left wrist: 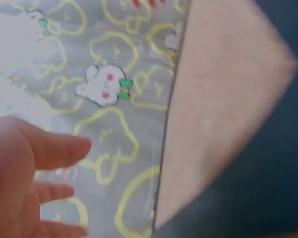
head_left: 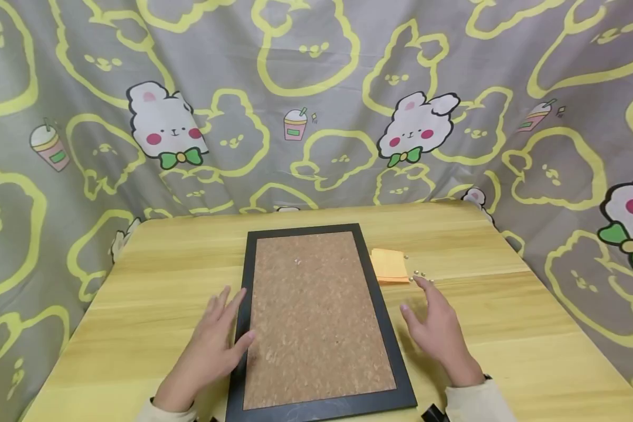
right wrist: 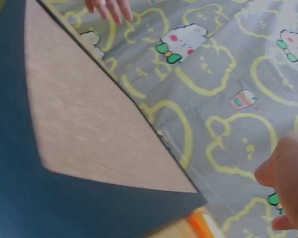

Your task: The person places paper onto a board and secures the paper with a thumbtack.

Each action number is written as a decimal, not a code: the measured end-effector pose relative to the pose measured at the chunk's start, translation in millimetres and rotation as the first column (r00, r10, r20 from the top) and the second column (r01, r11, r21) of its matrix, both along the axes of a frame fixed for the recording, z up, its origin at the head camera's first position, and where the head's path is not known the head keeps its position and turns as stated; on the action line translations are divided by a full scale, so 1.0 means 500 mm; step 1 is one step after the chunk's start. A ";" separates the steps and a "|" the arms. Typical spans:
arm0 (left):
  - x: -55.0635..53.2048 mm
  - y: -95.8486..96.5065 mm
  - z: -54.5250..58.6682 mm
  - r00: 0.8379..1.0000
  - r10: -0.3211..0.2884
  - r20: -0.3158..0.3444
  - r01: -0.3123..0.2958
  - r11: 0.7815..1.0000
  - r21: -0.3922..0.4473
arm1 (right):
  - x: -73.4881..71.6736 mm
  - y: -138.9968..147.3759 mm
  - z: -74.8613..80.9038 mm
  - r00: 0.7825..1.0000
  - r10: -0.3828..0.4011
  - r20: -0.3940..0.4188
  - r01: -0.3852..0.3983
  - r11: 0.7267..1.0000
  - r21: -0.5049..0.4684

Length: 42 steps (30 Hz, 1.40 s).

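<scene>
A cork board (head_left: 316,328) with a black frame lies flat on the wooden table. At its left side is my left hand (head_left: 213,340), fingers spread and fairly straight, with fingertips and thumb at the frame's edge; firm contact is hard to tell. My right hand (head_left: 440,331) is just off the board's right side, thumb apart from the fingers, holding nothing. Beyond its fingertips lie a pad of orange paper notes (head_left: 389,265) and several small shiny metal pieces (head_left: 419,274), too small to identify. The left wrist view shows my left hand (left wrist: 20,173) beside the tilted-looking board (left wrist: 213,89).
A tiny whitish mark or piece (head_left: 298,261) shows on the upper cork. Bare wooden tabletop (head_left: 153,281) extends to both sides of the board. A grey curtain (head_left: 327,158) with yellow outlines and white cartoon animals hangs behind and around the table.
</scene>
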State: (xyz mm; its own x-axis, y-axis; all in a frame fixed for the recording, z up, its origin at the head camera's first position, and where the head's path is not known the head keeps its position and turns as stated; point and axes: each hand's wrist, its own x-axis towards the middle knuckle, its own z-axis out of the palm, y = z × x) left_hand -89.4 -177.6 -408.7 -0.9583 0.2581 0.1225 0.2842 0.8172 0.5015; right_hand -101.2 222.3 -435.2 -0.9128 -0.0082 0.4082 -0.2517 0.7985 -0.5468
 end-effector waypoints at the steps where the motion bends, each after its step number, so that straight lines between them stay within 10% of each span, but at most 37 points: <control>1: -0.006 0.005 0.005 0.999 -0.034 0.019 0.033 0.999 0.039 | -0.002 0.002 0.006 1.000 -0.002 0.021 0.003 1.000 -0.020; 13: -0.151 0.152 0.028 0.959 -0.184 0.215 0.135 0.965 0.223 | -0.113 0.062 0.028 0.972 0.014 0.233 0.018 0.991 -0.134; 20: -0.201 0.235 0.034 0.928 -0.254 0.272 0.188 0.951 0.245 | -0.171 0.074 0.016 0.948 0.009 0.318 0.016 0.997 -0.074; 28: -0.227 0.294 0.015 0.918 -0.291 0.271 0.220 0.940 0.262 | -0.220 0.081 0.003 0.926 0.034 0.376 -0.028 0.999 -0.023; 42: -0.204 0.339 0.004 0.888 -0.338 0.312 0.257 0.927 0.273 | -0.271 0.093 -0.006 0.909 -0.003 0.417 -0.058 0.989 0.134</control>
